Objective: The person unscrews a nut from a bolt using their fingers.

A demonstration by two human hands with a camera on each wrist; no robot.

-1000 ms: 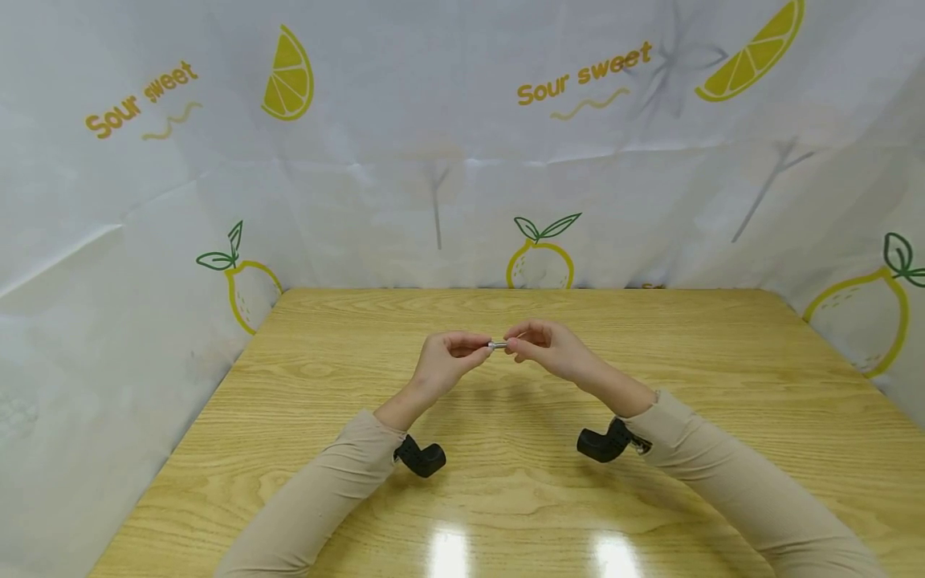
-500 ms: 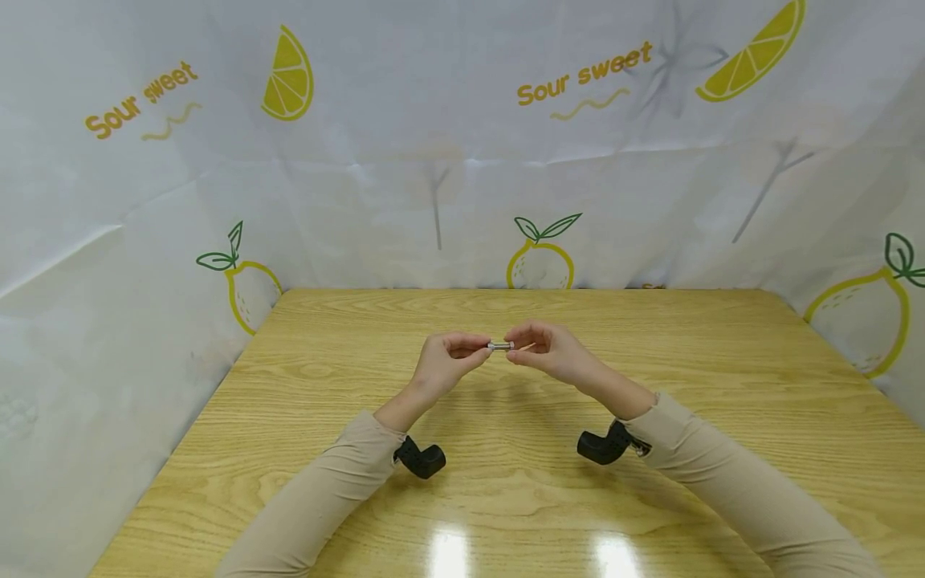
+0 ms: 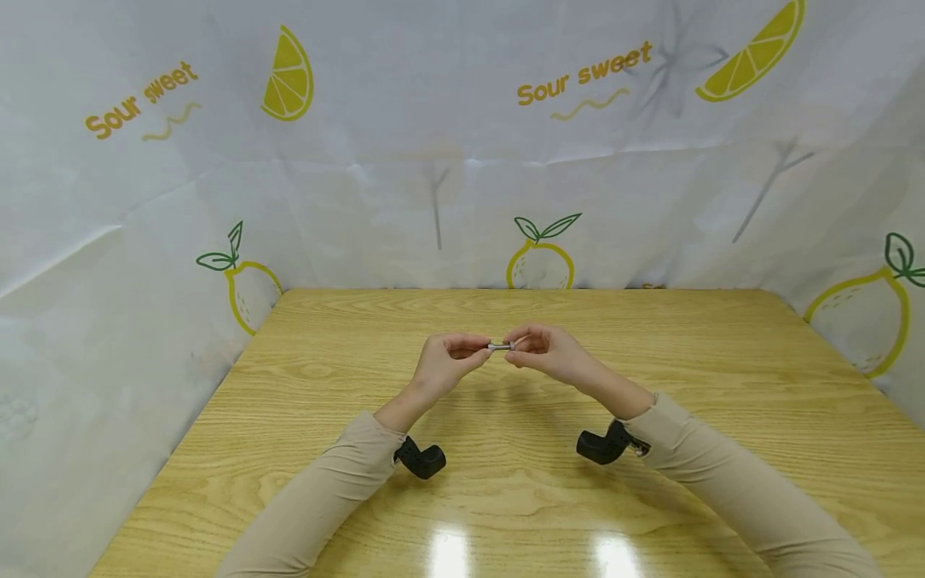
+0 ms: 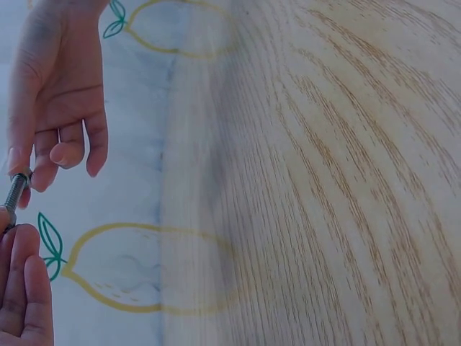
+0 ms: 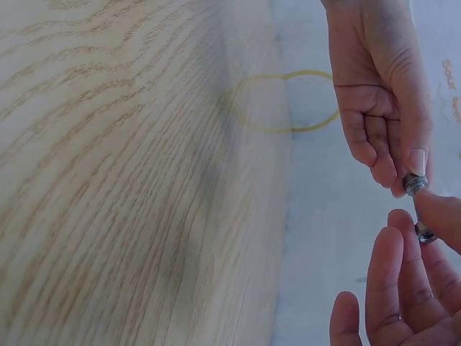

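A small silver metal bolt (image 3: 501, 347) lies level between both hands, above the table. Its threaded shaft (image 4: 15, 192) shows in the left wrist view, with a wider piece at either end. My left hand (image 3: 446, 365) pinches the left end between thumb and fingertips; the right wrist view shows this left hand (image 5: 382, 94) reaching down from the top. My right hand (image 3: 552, 350) has its thumb and fingertips around the right end, seen also as the upper right hand (image 4: 61, 94). In the right wrist view the right thumb (image 5: 443, 216) hides part of the shaft.
A wood-grain table (image 3: 506, 482) spreads under both forearms. White cloth (image 3: 376, 201) printed with lemons and lettering hangs behind it and along the sides. Black wrist mounts (image 3: 422, 460) stick out below the beige sleeves (image 3: 340, 474).
The right fingertips have parted from their tight hold and shifted round the bolt's right end, baring more of it, then drawn slightly closer. The left hand has stayed put.
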